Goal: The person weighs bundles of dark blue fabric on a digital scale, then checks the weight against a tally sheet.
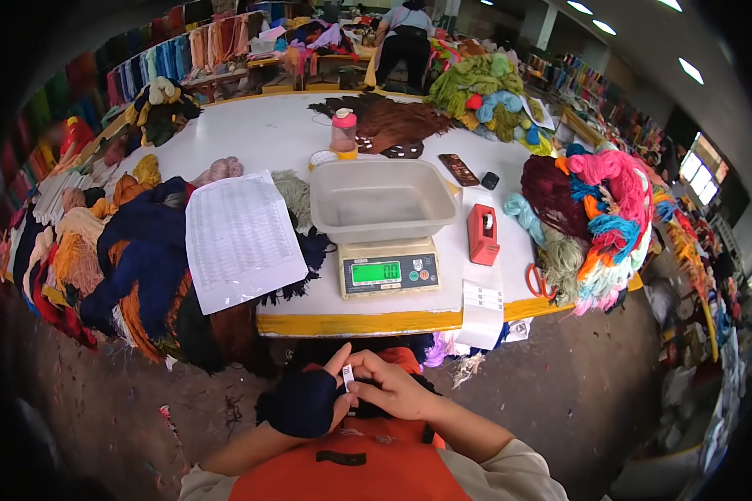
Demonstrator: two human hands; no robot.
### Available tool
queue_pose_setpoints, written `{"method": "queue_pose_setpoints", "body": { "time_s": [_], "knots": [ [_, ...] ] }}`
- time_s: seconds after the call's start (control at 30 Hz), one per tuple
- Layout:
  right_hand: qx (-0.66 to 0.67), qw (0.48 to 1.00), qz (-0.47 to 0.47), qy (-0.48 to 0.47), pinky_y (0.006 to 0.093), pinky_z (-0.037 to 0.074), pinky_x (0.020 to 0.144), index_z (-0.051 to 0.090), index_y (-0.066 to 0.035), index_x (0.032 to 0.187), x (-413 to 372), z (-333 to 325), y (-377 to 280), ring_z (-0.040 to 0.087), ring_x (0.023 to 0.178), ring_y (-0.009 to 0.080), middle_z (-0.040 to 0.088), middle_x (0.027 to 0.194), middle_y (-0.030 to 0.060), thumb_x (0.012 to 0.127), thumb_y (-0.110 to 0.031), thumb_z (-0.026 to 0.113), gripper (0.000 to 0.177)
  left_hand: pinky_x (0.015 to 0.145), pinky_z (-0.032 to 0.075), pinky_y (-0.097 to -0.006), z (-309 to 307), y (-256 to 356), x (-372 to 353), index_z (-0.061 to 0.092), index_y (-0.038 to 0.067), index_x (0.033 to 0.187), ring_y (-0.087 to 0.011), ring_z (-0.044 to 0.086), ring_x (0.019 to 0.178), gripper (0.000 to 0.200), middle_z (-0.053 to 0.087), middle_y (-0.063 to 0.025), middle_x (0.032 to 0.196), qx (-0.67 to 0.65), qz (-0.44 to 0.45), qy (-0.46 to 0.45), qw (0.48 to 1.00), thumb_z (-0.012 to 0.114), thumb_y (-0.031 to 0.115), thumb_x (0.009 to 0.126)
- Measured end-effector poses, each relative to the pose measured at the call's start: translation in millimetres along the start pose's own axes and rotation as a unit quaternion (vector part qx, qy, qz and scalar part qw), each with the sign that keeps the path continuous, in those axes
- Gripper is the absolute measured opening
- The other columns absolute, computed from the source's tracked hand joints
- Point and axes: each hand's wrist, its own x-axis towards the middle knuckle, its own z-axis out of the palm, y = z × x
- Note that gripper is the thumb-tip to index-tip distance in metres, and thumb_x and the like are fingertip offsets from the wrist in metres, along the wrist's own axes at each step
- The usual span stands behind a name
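Observation:
Close to my body, a navy yarn skein (pixel 307 404) lies bundled over my left hand (pixel 341 407), whose thumb and fingertips show at its edge. A small white label (pixel 348 378) with dark print sits at the skein's edge, between the fingertips of both hands. My right hand (pixel 390 389) pinches this label from the right, its fingers bent. Just beyond the hands stands a digital scale (pixel 390 265) with a lit green display, bearing a translucent plastic tub (pixel 384 200).
A printed sheet (pixel 244 238) lies over yarn piles at left. Right of the scale are a red tape dispenser (pixel 483 235), a label strip (pixel 481 313), red scissors (pixel 540 282) and a colourful yarn heap (pixel 597 221). A pink-capped bottle (pixel 343 132) stands behind; another person (pixel 405 42) bends farther back.

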Motion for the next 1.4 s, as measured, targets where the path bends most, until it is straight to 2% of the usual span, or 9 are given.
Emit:
{"method": "queue_pose_setpoints", "body": {
  "time_s": [0.33,0.43,0.63,0.7,1.07,1.13,1.23,1.33,1.4],
  "knots": [
    [-0.185,0.978,0.007,0.094,0.0204,0.035,0.059,0.048,-0.005,0.127,0.9,14.5,-27.2,0.042,0.062,0.0025,0.045,0.064,-0.0036,0.095,-0.01,0.068,0.038,0.071,0.055,-0.0399,-9.1,-10.7,-6.9,0.064,0.004,0.119,-0.0337,0.069,0.082,0.032,0.071,-0.0135,0.089,0.127,0.06,0.023,0.99,0.068,0.011,0.087],
    [-0.197,0.976,0.007,0.097,0.0205,0.033,0.058,0.048,-0.005,0.128,2.7,16.4,-22.2,0.041,0.061,0.0025,0.044,0.064,-0.0039,0.094,-0.009,0.068,0.039,0.07,0.055,-0.0386,-10.3,-11.3,-6.3,0.064,0.007,0.121,-0.0329,0.069,0.08,0.036,0.071,-0.0133,0.089,0.145,0.025,-0.033,0.989,0.071,0.016,0.087],
    [-0.149,0.983,0.011,0.109,0.0202,0.03,0.057,0.046,-0.005,0.133,5.9,20.4,-27.0,0.038,0.061,0.002,0.041,0.065,-0.0056,0.094,-0.004,0.065,0.043,0.067,0.054,-0.0383,3.5,-16.1,-14.9,0.066,0.009,0.115,-0.0312,0.069,0.078,0.029,0.07,-0.014,0.087,-0.036,-0.048,0.126,0.99,0.07,0.014,0.087],
    [-0.148,0.983,0.014,0.105,0.0199,0.03,0.057,0.046,-0.004,0.133,5.7,20.8,-27.6,0.038,0.061,0.002,0.041,0.065,-0.0059,0.094,-0.003,0.065,0.043,0.067,0.054,-0.0378,0.5,-28.1,-12.7,0.067,0.01,0.11,-0.0308,0.068,0.078,0.024,0.07,-0.0132,0.087,-0.002,0.005,0.037,0.999,0.07,0.013,0.087],
    [-0.163,0.984,-0.036,0.064,0.0211,0.04,0.064,0.056,-0.004,0.121,3.0,16.3,-21.6,0.052,0.069,0.0037,0.055,0.073,-0.0008,0.093,0.003,0.061,0.03,0.059,0.049,-0.0394,-5.7,-20.5,-10.7,0.065,0.01,0.086,-0.0303,0.064,0.065,0.013,0.062,-0.0096,0.07,0.119,0.094,0.087,0.985,0.061,0.021,0.093],
    [-0.191,0.968,-0.155,0.054,0.0244,0.045,0.067,0.061,-0.005,0.11,6.0,17.0,-24.3,0.06,0.075,0.0117,0.063,0.085,0.005,0.089,0.006,0.063,0.023,0.059,0.048,-0.0382,-8.7,-23.3,-9.8,0.064,0.01,0.082,-0.0296,0.063,0.063,0.017,0.062,-0.0089,0.068,0.086,0.093,0.071,0.989,0.06,0.022,0.094],
    [-0.225,0.962,-0.154,-0.029,0.0301,0.051,0.072,0.06,-0.007,0.104,5.7,11.4,-33.7,0.066,0.084,0.0232,0.064,0.098,0.0091,0.085,0.003,0.063,0.022,0.057,0.046,-0.0362,-12.0,-33.5,-14.7,0.063,0.009,0.077,-0.0272,0.06,0.057,0.025,0.06,-0.0074,0.066,-0.051,0.036,-0.009,0.998,0.056,0.024,0.096],
    [-0.235,0.955,-0.178,-0.036,0.0305,0.052,0.068,0.06,-0.007,0.103,6.5,9.5,-20.4,0.067,0.08,0.0244,0.067,0.092,0.0074,0.086,-0.001,0.068,0.02,0.051,0.038,-0.026,-9.4,-36.7,-22.9,0.062,0.008,0.081,-0.0092,0.05,0.054,0.028,0.058,0.0015,0.069,-0.448,-0.243,-0.181,0.841,0.056,0.03,0.097],
    [-0.233,0.953,-0.191,-0.036,0.0302,0.052,0.067,0.06,-0.007,0.101,6.4,11.6,-14.6,0.068,0.078,0.0236,0.067,0.089,0.0065,0.087,-0.003,0.069,0.018,0.051,0.034,-0.0231,-8.6,-32.5,-24.9,0.062,0.008,0.085,-0.007,0.046,0.055,0.027,0.056,0.0022,0.069,-0.444,-0.296,-0.176,0.827,0.057,0.031,0.097]
  ]
}}
